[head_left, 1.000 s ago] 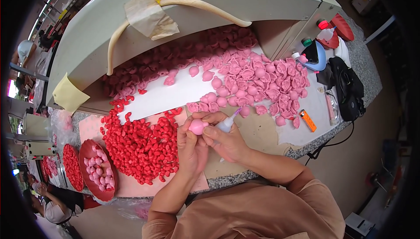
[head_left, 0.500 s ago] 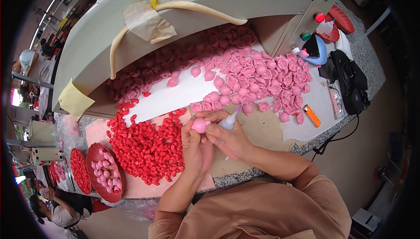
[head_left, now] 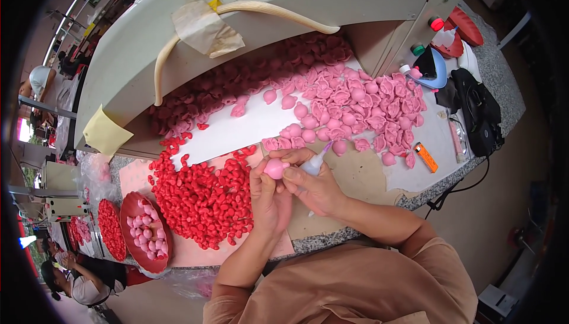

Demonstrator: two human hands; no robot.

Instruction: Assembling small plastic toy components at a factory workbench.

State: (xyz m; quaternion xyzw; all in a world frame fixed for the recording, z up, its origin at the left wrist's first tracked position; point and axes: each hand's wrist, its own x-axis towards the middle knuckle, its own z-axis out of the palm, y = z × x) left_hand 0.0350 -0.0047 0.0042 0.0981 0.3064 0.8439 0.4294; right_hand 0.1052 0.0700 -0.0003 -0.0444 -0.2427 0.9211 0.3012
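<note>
Pinching a small pale-pink rounded bud-shaped piece (head_left: 275,168) between thumb and fingertips, the left hand (head_left: 269,196) holds it up just above the near edge of the speckled stone surface (head_left: 450,173), over a sheet of brown paper (head_left: 355,176). The right hand (head_left: 314,184) is closed around a small white squeeze bottle with a narrow nozzle (head_left: 314,163), its tip angled toward the pink piece and very near it; whether the nozzle touches cannot be told.

The piece looks smooth, matte and roughly egg-shaped, one even pink with no visible seam from this view. It is probably very light and somewhat soft, like foam or thin moulded plastic, so a gentle pinch at its sides should hold it without denting; squeezing hard might deform it, and any wet glue would make it slippery, so the dry lower half seems the safer place to grip.

Left of the hands lies a thick heap of small bright-red petal-like pieces (head_left: 201,196). Beyond them a spread of pink flower-shaped pieces and pink buds (head_left: 355,107) covers a white sheet (head_left: 237,128). A dark-red oval tray (head_left: 145,232) at the far left holds more pink buds, and an orange lighter (head_left: 425,157) rests to the right.
</note>
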